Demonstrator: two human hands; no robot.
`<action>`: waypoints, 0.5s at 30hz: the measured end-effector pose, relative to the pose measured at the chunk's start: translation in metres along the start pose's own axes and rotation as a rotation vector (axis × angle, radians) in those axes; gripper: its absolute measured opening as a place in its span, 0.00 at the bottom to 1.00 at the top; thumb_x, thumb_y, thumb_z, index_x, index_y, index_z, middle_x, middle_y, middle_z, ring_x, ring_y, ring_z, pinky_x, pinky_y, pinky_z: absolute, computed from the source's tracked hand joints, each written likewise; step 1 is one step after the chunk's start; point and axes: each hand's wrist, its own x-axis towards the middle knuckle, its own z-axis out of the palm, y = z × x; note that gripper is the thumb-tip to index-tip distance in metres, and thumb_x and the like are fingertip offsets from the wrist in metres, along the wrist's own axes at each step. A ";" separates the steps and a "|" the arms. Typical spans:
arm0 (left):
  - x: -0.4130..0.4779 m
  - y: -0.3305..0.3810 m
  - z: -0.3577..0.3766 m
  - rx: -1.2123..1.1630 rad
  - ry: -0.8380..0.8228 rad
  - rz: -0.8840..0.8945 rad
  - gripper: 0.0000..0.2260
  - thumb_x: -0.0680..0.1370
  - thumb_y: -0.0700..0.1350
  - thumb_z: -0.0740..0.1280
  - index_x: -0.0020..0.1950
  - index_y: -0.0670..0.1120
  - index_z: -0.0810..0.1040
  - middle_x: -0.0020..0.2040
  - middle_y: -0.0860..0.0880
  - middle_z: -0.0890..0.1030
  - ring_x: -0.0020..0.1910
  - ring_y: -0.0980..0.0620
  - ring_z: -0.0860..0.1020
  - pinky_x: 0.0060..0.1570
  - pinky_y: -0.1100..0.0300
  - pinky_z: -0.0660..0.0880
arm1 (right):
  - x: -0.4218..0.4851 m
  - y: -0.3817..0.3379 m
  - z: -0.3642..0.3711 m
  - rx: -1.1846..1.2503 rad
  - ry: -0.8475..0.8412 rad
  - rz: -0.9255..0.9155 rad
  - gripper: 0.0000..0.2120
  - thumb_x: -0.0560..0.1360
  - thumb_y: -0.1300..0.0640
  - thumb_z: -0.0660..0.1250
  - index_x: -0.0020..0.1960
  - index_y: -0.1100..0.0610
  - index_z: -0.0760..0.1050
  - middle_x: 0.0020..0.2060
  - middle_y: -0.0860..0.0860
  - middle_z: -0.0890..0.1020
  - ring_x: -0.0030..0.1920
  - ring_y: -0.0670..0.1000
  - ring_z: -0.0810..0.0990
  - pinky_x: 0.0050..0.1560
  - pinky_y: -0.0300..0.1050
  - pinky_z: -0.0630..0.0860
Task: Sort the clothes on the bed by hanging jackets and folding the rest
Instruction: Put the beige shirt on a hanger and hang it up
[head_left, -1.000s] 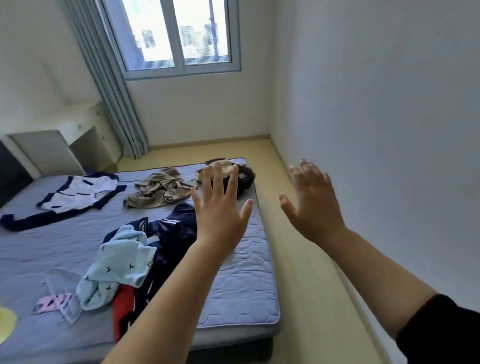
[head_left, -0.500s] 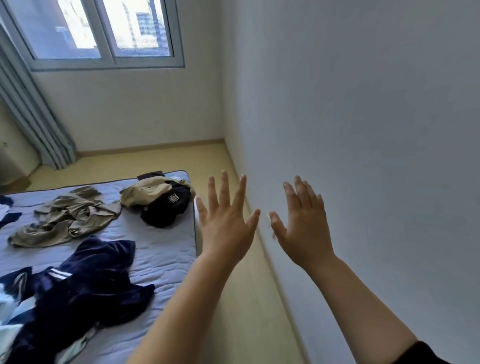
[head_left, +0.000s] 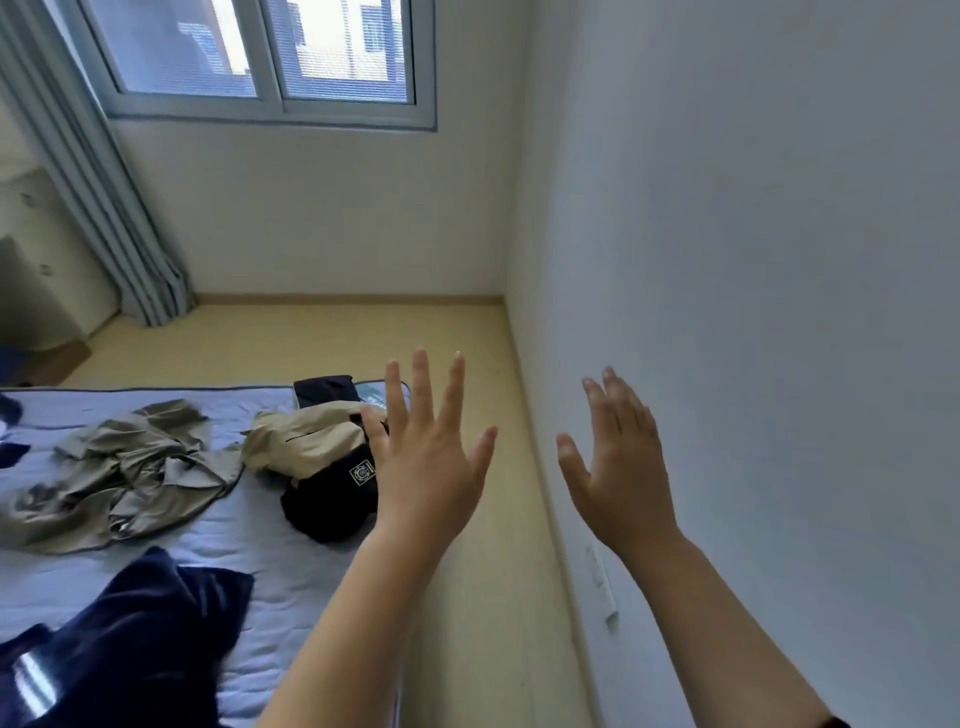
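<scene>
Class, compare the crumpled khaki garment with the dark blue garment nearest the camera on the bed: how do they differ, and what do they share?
The khaki garment is pale tan; the dark blue garment is nearly black. The khaki garment lies farther up the bed; the dark blue garment lies nearer, cut off by the picture's lower edge. Both lie crumpled and unfolded.

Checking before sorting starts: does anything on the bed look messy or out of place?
Yes: a khaki garment lies crumpled on the mattress, a beige and black bundle is heaped by its far corner, a navy garment nearer.
</scene>
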 end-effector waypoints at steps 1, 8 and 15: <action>0.031 -0.007 0.002 0.014 0.009 -0.003 0.30 0.76 0.64 0.44 0.71 0.61 0.28 0.77 0.51 0.34 0.75 0.49 0.31 0.71 0.39 0.38 | 0.032 0.002 0.010 -0.004 -0.008 -0.007 0.32 0.76 0.42 0.49 0.75 0.59 0.60 0.75 0.58 0.60 0.76 0.56 0.56 0.74 0.52 0.53; 0.208 -0.039 0.042 -0.008 0.028 -0.012 0.32 0.77 0.63 0.47 0.73 0.61 0.31 0.77 0.53 0.35 0.75 0.51 0.32 0.71 0.39 0.39 | 0.216 0.020 0.075 0.072 -0.005 -0.004 0.33 0.76 0.42 0.48 0.76 0.58 0.58 0.75 0.56 0.60 0.76 0.53 0.55 0.74 0.49 0.52; 0.387 -0.068 0.134 0.075 -0.030 -0.031 0.31 0.77 0.64 0.45 0.71 0.61 0.26 0.75 0.54 0.29 0.73 0.51 0.27 0.70 0.41 0.35 | 0.384 0.082 0.190 0.140 -0.037 0.008 0.34 0.75 0.41 0.46 0.75 0.59 0.60 0.75 0.57 0.60 0.76 0.55 0.56 0.74 0.49 0.53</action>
